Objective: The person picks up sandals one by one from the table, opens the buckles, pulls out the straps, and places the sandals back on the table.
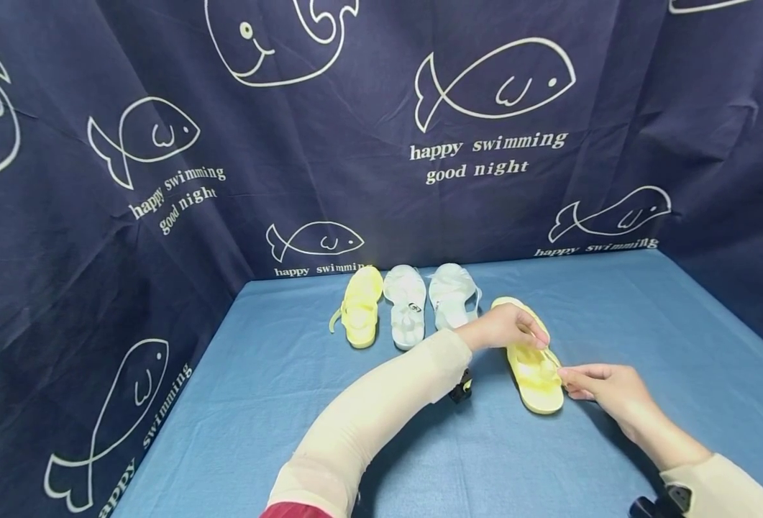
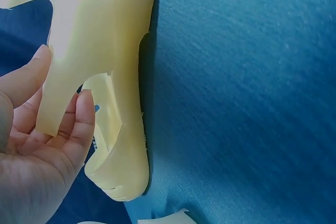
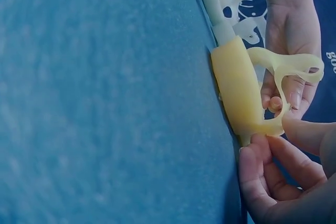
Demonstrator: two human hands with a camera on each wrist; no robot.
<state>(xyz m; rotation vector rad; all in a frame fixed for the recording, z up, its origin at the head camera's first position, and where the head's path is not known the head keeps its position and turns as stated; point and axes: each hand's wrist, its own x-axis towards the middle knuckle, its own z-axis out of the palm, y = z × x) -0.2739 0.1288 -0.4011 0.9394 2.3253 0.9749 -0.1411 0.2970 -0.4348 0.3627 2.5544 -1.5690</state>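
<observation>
A yellow sandal (image 1: 538,394) lies on the blue cloth at the right, its toe end toward me. My left hand (image 1: 505,326) reaches over its upper part. The left wrist view shows that hand (image 2: 44,129) pinching a loose strap (image 2: 50,106) of the sandal between thumb and fingers. At the sandal's right side is my right hand (image 1: 614,392). In the right wrist view, the thumb and fingers of this hand (image 3: 294,171) pinch the yellow strap (image 3: 273,126) close to the sole (image 3: 236,87). The left hand hides part of the sandal in the head view.
Farther left stand two pale blue sandals, one (image 1: 407,306) beside a second (image 1: 449,291) that the left arm partly covers. Another yellow sandal (image 1: 363,302) lies left of them, its strap sticking out. Dark fish-print cloth (image 1: 355,158) walls the back and sides.
</observation>
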